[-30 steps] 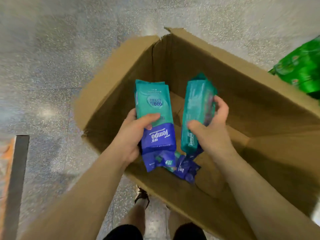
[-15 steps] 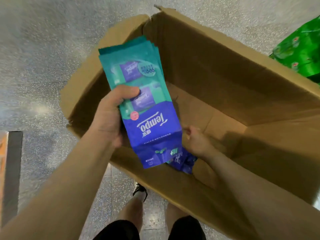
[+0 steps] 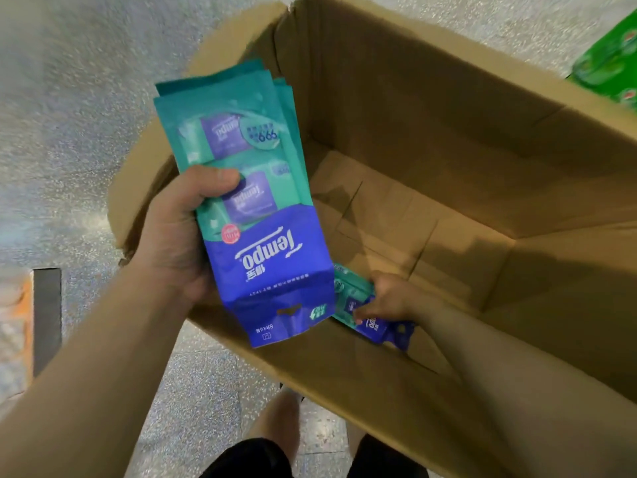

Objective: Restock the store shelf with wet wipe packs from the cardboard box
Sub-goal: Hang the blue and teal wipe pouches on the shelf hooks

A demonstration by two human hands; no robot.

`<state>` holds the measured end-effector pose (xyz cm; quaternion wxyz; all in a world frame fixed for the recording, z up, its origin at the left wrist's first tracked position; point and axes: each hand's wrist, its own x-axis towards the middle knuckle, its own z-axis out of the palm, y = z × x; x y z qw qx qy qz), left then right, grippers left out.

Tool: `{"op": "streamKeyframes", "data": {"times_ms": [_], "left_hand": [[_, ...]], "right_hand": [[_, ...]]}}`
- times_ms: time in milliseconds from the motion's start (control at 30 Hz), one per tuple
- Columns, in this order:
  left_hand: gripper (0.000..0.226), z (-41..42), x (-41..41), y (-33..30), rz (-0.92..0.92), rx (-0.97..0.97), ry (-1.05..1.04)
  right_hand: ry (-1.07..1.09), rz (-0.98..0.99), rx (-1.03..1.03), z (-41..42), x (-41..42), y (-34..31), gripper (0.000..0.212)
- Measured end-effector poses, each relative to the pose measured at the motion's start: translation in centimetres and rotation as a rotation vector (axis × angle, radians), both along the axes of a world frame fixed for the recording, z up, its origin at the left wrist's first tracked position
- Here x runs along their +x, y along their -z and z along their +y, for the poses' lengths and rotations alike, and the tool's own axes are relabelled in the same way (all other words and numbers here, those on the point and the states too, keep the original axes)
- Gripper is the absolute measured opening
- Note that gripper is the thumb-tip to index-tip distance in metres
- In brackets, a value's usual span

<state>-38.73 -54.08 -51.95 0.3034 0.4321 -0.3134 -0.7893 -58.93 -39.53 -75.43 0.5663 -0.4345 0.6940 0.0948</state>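
Since a moment ago my right hand [image 3: 389, 300] has closed its grip on the last wet wipe packs [image 3: 374, 322] at the near left corner of the cardboard box [image 3: 448, 139]. My left hand [image 3: 179, 232] grips a stack of packs [image 3: 255, 201] above the box's left edge, thumb across the front. The loose packs lie under my right hand, long axis running near-right, so that hand lifts them.

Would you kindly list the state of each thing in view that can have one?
Cardboard box: open, flaps up, almost emptied.
Stack of wet wipe packs: sealed, held above the box, logo upside down.
Pack on the box floor: lying flat, being grasped.
Left hand: gripping the stack.
Right hand: fingers curled on the floor pack.
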Motion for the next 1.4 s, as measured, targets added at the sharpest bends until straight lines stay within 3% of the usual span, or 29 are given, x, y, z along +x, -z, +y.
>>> {"op": "streamKeyframes", "data": {"times_ms": [67, 133, 233, 367, 467, 500, 567, 767, 867, 933, 1067, 1167, 1300, 1400], "left_hand": [[0.04, 0.2, -0.2, -0.4, -0.061, -0.007, -0.006], [0.018, 0.2, -0.2, -0.6, -0.097, 0.055, 0.02], [0.081, 0.1, 0.3, -1.0, -0.152, 0.178, 0.138], [0.085, 1.0, -1.0, -3.9, -0.242, 0.156, 0.211], [0.069, 2.5, -2.7, -6.6, -0.255, 0.088, 0.244], [0.065, 3.1, -3.5, -7.6, -0.25, 0.053, 0.273], [0.066, 4.5, -5.2, -9.6, -0.242, -0.009, 0.343], [0.078, 8.5, -10.3, -13.7, -0.237, -0.116, 0.5], [0.077, 11.0, -12.3, -15.1, -0.08, 0.046, 0.572], [0.077, 13.3, -13.7, -17.0, 0.005, 0.105, 0.611], [0.068, 17.9, -16.6, -21.1, 0.095, 0.089, 0.708], [0.055, 21.3, -19.1, -24.3, 0.09, 0.049, 0.746], [0.039, 26.6, -22.5, -28.4, 0.087, 0.028, 0.774], [0.034, 30.7, -25.1, -31.2, 0.127, 0.033, 0.784]], "right_hand": [[0.098, -0.122, 0.005, 0.4, -1.3, -1.4, 0.078], [0.321, -0.297, 0.048, 0.8, -2.2, -3.9, 0.081], [0.61, -0.431, 0.128, 2.2, -3.7, -9.7, 0.04], [0.986, -0.634, 0.145, 5.3, -5.9, -20.1, 0.024], [1.052, -0.697, -0.019, 7.1, -7.3, -28.4, 0.048], [1.064, -0.704, -0.069, 7.6, -7.3, -31.2, 0.045], [1.152, -0.728, -0.121, 8.9, -7.6, -35.5, 0.037], [1.138, -0.838, -0.247, 11.5, -7.5, -47.1, 0.059], [1.008, -0.577, -0.293, 13.1, -7.3, -51.4, 0.064], [0.846, -0.23, -0.318, 13.9, -7.0, -53.3, 0.06], [0.349, 0.674, -0.497, 16.7, -9.3, -56.4, 0.066], [0.329, 0.722, -0.579, 22.0, -12.7, -57.7, 0.099], [0.665, 0.376, -0.901, 30.5, -15.1, -58.0, 0.052], [0.991, 0.323, -1.129, 35.9, -16.6, -57.5, 0.052]]}}
